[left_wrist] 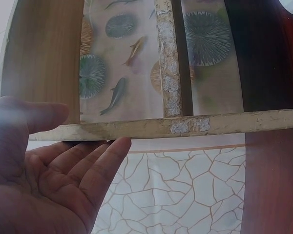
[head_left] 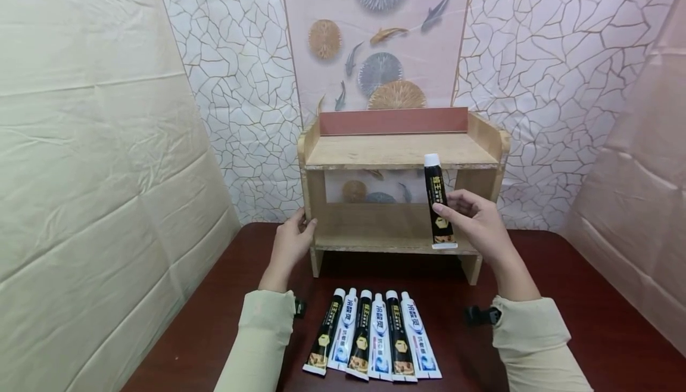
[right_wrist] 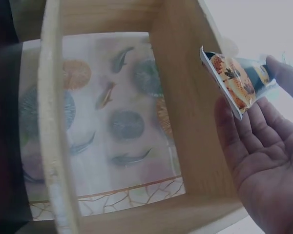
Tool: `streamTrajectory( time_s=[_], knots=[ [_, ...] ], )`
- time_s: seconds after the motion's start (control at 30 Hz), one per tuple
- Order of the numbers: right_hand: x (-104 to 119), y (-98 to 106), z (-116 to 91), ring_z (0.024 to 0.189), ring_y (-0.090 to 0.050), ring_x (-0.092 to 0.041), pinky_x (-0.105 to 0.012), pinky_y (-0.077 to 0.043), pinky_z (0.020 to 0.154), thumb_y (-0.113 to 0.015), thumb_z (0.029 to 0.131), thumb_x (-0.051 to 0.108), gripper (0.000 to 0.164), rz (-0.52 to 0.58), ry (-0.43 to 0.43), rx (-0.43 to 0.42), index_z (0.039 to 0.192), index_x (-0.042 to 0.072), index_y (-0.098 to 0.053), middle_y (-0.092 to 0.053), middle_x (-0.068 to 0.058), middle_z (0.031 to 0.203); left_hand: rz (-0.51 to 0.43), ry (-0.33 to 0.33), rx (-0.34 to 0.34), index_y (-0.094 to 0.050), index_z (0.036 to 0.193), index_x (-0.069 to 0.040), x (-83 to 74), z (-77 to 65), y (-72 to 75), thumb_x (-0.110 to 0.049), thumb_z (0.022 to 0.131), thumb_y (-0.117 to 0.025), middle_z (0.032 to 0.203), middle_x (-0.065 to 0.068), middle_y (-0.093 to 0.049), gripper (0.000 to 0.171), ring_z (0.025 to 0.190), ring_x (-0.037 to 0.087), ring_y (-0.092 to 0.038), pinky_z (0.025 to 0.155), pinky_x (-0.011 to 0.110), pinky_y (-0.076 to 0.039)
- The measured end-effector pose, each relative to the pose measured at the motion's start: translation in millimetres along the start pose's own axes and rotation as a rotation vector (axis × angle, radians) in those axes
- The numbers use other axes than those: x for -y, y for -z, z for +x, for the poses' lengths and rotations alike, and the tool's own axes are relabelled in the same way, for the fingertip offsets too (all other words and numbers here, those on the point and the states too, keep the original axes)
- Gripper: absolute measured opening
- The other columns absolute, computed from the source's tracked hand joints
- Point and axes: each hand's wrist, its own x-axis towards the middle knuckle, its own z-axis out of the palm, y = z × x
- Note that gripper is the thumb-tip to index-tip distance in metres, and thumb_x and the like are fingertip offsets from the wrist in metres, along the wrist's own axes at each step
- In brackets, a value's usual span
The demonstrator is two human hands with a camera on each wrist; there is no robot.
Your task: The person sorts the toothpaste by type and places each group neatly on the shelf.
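My right hand [head_left: 479, 225] pinches a black toothpaste tube [head_left: 438, 201] with a white cap, between thumb and fingers. The tube is nearly upright, cap up, in front of the right part of a wooden shelf [head_left: 402, 243]. In the right wrist view the tube's flat crimped end [right_wrist: 229, 83] points toward the shelf's inside. My left hand [head_left: 292, 240] holds the shelf's left side panel [left_wrist: 136, 127], thumb on one side and fingers on the other. On the table before the shelf, black toothpaste tubes [head_left: 361, 335] and white toothpaste tubes [head_left: 380, 338] lie alternating in a row, caps away from me.
The shelf has a top board [head_left: 396, 151] with a reddish back strip [head_left: 393, 121] and a lower board beneath. It stands on a dark red table [head_left: 214, 326]. Patterned cloth [head_left: 246, 94] hangs behind, and beige cloth [head_left: 107, 171] covers the sides.
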Motion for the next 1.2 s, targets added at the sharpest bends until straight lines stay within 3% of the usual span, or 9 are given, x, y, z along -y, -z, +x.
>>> streamTrajectory(
  time_s=[0.23, 0.53, 0.87, 1.03, 1.2],
  knots=[
    [14, 3, 20, 0.081, -0.062, -0.010, -0.020, -0.050, 0.069, -0.074, 0.094, 0.029, 0.033, 0.018, -0.015, -0.019, 0.112, 0.002, -0.068, -0.070, 0.005, 0.090, -0.002, 0.002, 0.002, -0.051, 0.149, -0.015, 2.1, 1.1, -0.4, -0.034, 0.103, -0.058, 0.138, 0.016, -0.060, 0.051, 0.122, 0.032, -0.062, 0.096, 0.048, -0.053],
    [28, 8, 43, 0.086, -0.067, -0.004, -0.016, -0.052, 0.076, -0.076, 0.092, 0.033, 0.040, -0.001, -0.051, -0.046, 0.113, 0.000, -0.068, -0.072, 0.013, 0.090, 0.005, 0.002, 0.002, -0.050, 0.149, -0.015, 1.4, 0.8, -1.4, -0.032, 0.103, -0.058, 0.139, 0.017, -0.060, 0.050, 0.123, 0.033, -0.061, 0.096, 0.049, -0.052],
    [45, 9, 81, 0.085, -0.068, -0.003, -0.015, -0.052, 0.075, -0.079, 0.089, 0.035, 0.038, -0.085, 0.066, -0.113, 0.106, 0.002, -0.070, -0.072, 0.012, 0.089, 0.000, -0.004, 0.000, -0.049, 0.150, -0.013, 1.7, 1.9, -0.6, -0.034, 0.103, -0.058, 0.140, 0.018, -0.059, 0.052, 0.123, 0.032, -0.060, 0.096, 0.048, -0.053],
    [50, 8, 103, 0.086, -0.065, -0.004, -0.017, -0.051, 0.072, -0.076, 0.087, 0.050, 0.049, -0.162, 0.014, -0.105, 0.107, 0.006, -0.069, -0.072, 0.005, 0.096, 0.000, -0.008, -0.010, -0.051, 0.149, -0.015, 2.7, 3.0, 0.6, -0.035, 0.103, -0.058, 0.140, 0.017, -0.059, 0.051, 0.123, 0.033, -0.061, 0.096, 0.048, -0.052],
    [51, 7, 118, 0.079, -0.065, -0.006, -0.020, -0.053, 0.066, -0.073, 0.087, 0.057, 0.059, -0.202, -0.109, -0.071, 0.111, 0.004, -0.068, -0.071, -0.003, 0.097, 0.008, -0.017, -0.002, -0.051, 0.149, -0.015, 3.5, 4.6, 0.9, -0.037, 0.103, -0.057, 0.140, 0.016, -0.059, 0.051, 0.123, 0.032, -0.061, 0.096, 0.048, -0.053]
  ],
)
